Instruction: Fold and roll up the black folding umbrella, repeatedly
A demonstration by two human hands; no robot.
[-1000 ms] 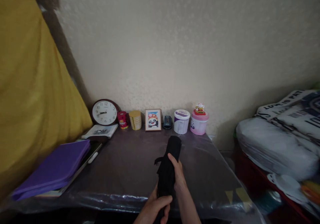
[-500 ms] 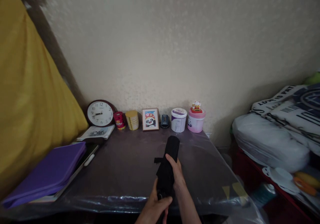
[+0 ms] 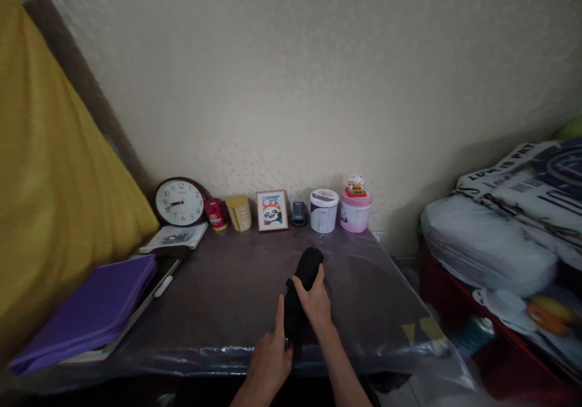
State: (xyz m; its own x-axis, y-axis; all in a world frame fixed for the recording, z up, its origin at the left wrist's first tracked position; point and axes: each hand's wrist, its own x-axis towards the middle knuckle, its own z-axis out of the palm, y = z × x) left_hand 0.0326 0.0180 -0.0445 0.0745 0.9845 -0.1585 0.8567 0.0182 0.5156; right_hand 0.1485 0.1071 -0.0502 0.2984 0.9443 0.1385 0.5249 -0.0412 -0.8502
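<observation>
A folded black umbrella [image 3: 297,310] is held over the front middle of the table, its far end tipped up and away from me. My right hand [image 3: 316,298] wraps round its upper half, thumb across the top and fingers along the right side. At the near end, my left hand [image 3: 270,358] grips the handle part, with the index finger stretched along the umbrella's left side. The handle is mostly hidden by that hand.
Along the wall stand an oval clock [image 3: 180,202], a red can [image 3: 215,215], a yellow-lidded container [image 3: 239,213], a panda picture frame [image 3: 272,211], a small dark device [image 3: 299,213], a white tub [image 3: 324,211] and a pink tub [image 3: 355,216]. A purple folder [image 3: 91,310] lies left.
The loose strap that stuck out to the left now lies against the umbrella. My right hand has turned further round it, and my left index finger has straightened. The view shifted slightly.
</observation>
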